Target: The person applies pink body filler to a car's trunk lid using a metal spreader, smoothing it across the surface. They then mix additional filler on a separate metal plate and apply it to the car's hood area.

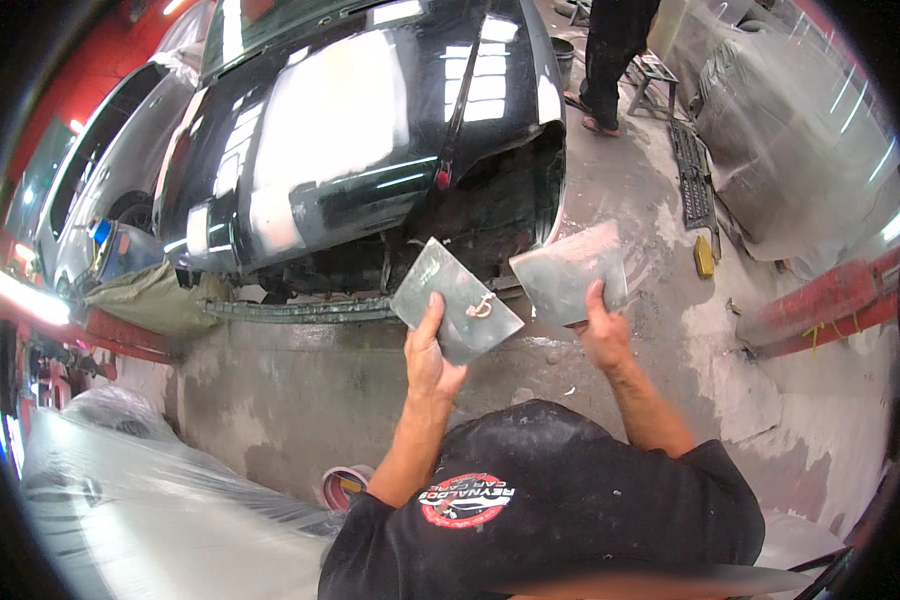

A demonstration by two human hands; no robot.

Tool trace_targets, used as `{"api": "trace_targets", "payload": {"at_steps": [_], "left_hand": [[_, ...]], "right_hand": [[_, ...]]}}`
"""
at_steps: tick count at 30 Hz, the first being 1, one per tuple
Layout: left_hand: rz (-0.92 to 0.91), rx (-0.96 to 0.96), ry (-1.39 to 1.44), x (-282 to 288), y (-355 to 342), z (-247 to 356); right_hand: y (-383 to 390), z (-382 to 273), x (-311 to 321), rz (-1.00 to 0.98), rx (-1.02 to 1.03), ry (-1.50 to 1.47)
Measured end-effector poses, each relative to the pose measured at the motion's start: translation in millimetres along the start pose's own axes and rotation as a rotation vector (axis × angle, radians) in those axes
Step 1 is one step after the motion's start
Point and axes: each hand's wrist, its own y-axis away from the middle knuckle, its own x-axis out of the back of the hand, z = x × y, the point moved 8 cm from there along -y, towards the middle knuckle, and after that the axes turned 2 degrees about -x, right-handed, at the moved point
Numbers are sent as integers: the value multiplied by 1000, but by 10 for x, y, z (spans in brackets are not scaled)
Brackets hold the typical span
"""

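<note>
My left hand [430, 360] grips a flat, square greenish-grey plate [445, 285], thumb on top, with a small pale blob of material on its surface. My right hand [604, 335] grips a second greenish-grey plate [568, 275] with pale pinkish smears along its far part. The two plates are tilted and held apart, in front of a black car [360, 190] whose hood carries large pale patches and bright reflections. The car's front end is exposed, with a metal crossbar [300, 310] across it and a dark opening at the right.
Another person's legs [615, 50] stand beside a stool [650, 85] at upper right. A dark grille [690, 175], yellow object [703, 258], covered vehicle [770, 150] and red beam [820, 310] are right. A plastic-covered car [130, 490] and round container [333, 488] lie lower left.
</note>
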Motion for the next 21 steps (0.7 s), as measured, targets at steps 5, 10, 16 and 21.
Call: {"api": "trace_targets", "payload": {"at_steps": [5,10,16,21], "left_hand": [[192,-74,-240,93,158,-163],[128,-200,-465,89,74,-44],[-159,-464,-951,-221,-30,194],[-400,-618,-1270,-546,-65,287]], "right_hand": [[262,-58,-533,-26,139,22],[543,-591,-787,-111,373,234],[605,-745,-938,-335,283,347],[581,-642,-939,-519,194,416]]}}
